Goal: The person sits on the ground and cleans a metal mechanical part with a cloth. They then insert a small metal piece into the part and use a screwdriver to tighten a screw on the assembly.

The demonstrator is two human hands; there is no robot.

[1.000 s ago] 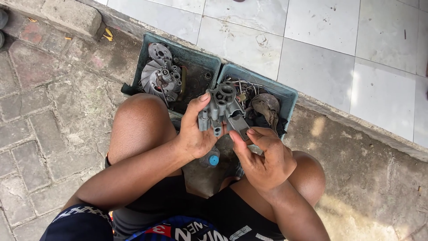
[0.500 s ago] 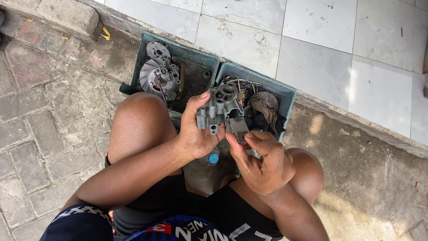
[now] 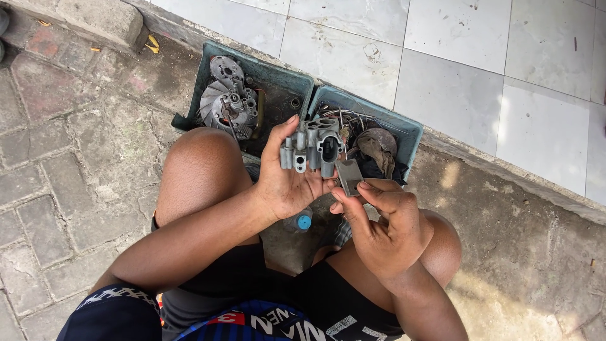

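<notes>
Head view: the person squats over a paved floor [image 3: 69,145] of worn, cracked brick, knees apart, with both hands raised between them. The left hand [image 3: 287,183] is closed around a grey cast-metal carburettor body [image 3: 312,146], thumb on its near side and fingers up behind it, so the part sits upright in the palm just above the knees. The casting looks stiff and fairly heavy for its bulk, dull and slightly oily, knobbed with short tubes, bosses and a round bore. It should not bend or crush, but the small spigots look like poor places to grip; the broad flat flanks, where the hand already lies, seem the safest hold. The right hand [image 3: 385,227] pinches a small flat grey plate [image 3: 349,175] between thumb and fingertips, its upper edge touching or just beside the underside of the casting; which of the two cannot be told. The plate appears thin, rigid and light, easy to drop if greasy, best held by its edges.

Behind the hands stand two teal plastic trays [image 3: 303,85] side by side against a tiled step [image 3: 480,76] of smooth white squares. The left one holds a finned metal fan wheel [image 3: 221,104]; the right holds wires and a crumpled dirty rag [image 3: 379,146]. A small bottle with a blue cap [image 3: 304,221] lies beneath the left wrist.
</notes>
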